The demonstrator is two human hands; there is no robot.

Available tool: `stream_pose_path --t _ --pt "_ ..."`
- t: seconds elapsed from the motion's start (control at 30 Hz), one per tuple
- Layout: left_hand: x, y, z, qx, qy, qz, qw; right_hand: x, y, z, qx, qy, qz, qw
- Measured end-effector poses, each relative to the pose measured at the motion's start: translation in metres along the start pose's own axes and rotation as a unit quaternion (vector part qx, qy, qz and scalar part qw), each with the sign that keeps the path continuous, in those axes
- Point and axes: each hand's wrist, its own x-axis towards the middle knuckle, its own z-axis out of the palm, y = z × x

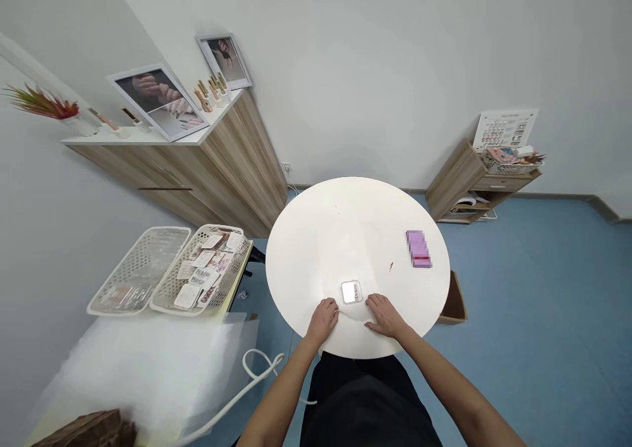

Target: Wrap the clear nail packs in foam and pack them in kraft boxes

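Round white table (345, 230). Your left hand (322, 322) and right hand (386, 316) lie open, flat, apart, gripping nothing. Small shiny case (351, 292) sits between them, near table edge. Careless finger bump could slide it off.

Pale grey case (351, 291) — white tabletop (316, 230)
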Motion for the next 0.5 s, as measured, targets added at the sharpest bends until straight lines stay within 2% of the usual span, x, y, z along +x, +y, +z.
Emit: stream_pose_path --t 0.13,0.27,0.4,0.5 --pt "0.017 -0.001 -0.017 -0.106 -0.037 -0.121 0.986 0.004 0.002 0.001 0.019 0.014 0.031 0.999" --pt "0.034 -0.008 -0.029 -0.118 -0.062 -0.195 0.972 0.030 0.010 -0.005 0.117 0.019 0.168 0.979" --pt "0.042 -0.009 -0.030 -0.084 -0.026 -0.239 0.967 0.059 0.019 -0.012 0.147 -0.011 0.275 0.950" --pt "0.037 0.004 -0.021 -0.014 0.059 -0.243 0.968 0.072 0.023 -0.013 0.129 -0.027 0.315 0.940"
